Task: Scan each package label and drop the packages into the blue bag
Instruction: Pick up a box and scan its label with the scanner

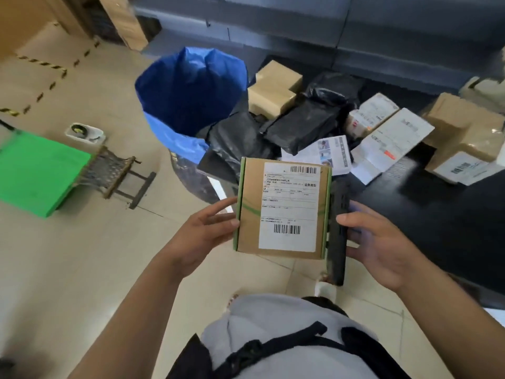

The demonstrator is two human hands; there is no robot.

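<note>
Left hand (207,236) gripping labelled cardboard box (282,207); right hand (382,247) clasping black handheld scanner (337,231) beside it; blue bag (191,97) standing open beyond.

Probably a parcel sorting depot: labelled cartons (464,138) and black mailers (300,129) heaped beside hazard-taped floor (41,64).
</note>
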